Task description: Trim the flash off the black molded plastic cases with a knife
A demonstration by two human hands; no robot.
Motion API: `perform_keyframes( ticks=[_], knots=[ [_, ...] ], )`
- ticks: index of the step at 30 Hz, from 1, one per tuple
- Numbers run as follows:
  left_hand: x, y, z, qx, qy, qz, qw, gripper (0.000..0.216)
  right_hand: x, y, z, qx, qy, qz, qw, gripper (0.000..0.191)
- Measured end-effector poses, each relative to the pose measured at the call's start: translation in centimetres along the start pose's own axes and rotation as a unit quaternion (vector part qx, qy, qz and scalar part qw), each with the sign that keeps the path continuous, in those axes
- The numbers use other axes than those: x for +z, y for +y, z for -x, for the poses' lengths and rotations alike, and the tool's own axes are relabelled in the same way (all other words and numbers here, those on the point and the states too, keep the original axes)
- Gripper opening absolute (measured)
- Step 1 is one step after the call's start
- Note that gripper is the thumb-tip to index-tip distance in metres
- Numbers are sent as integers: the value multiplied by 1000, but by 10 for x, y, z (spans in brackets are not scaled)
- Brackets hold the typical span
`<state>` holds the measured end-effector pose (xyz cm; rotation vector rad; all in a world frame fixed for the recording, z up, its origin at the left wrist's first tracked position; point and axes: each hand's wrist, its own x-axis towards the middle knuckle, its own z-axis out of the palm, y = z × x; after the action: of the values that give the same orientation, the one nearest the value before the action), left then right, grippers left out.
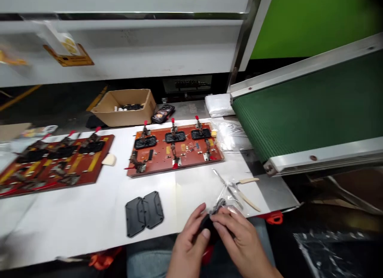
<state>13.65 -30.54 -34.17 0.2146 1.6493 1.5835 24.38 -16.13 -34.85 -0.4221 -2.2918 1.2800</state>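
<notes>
My left hand (191, 238) and my right hand (239, 238) meet at the near edge of the white table (74, 214). Together they pinch a small black part (206, 224), mostly hidden by the fingers. A clear plastic bag (227, 200) lies just beyond my right fingers and touches them. Left of my hands, two joined black plastic covers (144, 212) lie flat on the table. Scissors with cream handles (239, 188) rest on the bag to the right.
A red-brown clamp jig (175, 148) holding three black parts sits mid-table; a second jig (54, 160) lies at the left. A cardboard box (125, 106) stands behind. A green conveyor belt (308, 110) slopes up on the right. An orange clamp (273, 218) grips the table edge.
</notes>
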Motion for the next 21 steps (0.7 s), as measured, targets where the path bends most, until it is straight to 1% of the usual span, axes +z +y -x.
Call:
perform_keyframes(
  ticks=[2, 3, 4, 6, 8, 9, 11, 12, 13, 15, 17, 18, 19, 21],
  knots=[
    [-4, 4, 3, 11, -36, -52, 998, 42, -6, -3, 0, -41, -36, -18, 998, 27],
    [-5, 5, 5, 6, -51, -49, 997, 41, -9, -2, 1, -62, -56, -21, 996, 26],
    [-5, 6, 6, -7, -53, -17, 998, 42, -12, 0, 1, -74, -66, -14, 995, 24],
    [-2, 6, 6, -38, -22, 95, 995, 49, -16, 9, 2, -90, -62, 10, 994, 20],
    [3, 4, 6, -60, 25, 187, 980, 55, -15, 16, 5, -90, -39, 28, 995, 18],
    [5, 3, 6, -62, 44, 204, 976, 57, -14, 16, 7, -85, -31, 26, 996, 17],
    [9, 3, 7, -58, 53, 196, 977, 56, -9, 12, 10, -69, -26, 2, 997, 15],
    [10, 3, 7, -53, 48, 177, 982, 53, -7, 7, 11, -55, -19, -14, 998, 14],
    [11, 3, 7, -40, 42, 133, 989, 49, -4, 0, 10, -40, -6, -32, 999, 15],
    [12, 4, 7, 15, 26, -14, 999, 37, 0, -12, 4, -1, 36, -62, 997, 17],
    [14, 4, 6, 75, 0, -145, 987, 29, 2, -23, -6, 26, 58, -92, 994, 19],
    [15, 5, 5, 89, -12, -170, 981, 30, 2, -27, -10, 33, 50, -113, 992, 19],
    [16, 5, 5, 86, -16, -166, 982, 32, 1, -29, -12, 39, 35, -134, 990, 19],
    [17, 8, 5, 59, 0, -150, 987, 38, -2, -31, -12, 75, 7, -170, 983, 16]
  ],
)
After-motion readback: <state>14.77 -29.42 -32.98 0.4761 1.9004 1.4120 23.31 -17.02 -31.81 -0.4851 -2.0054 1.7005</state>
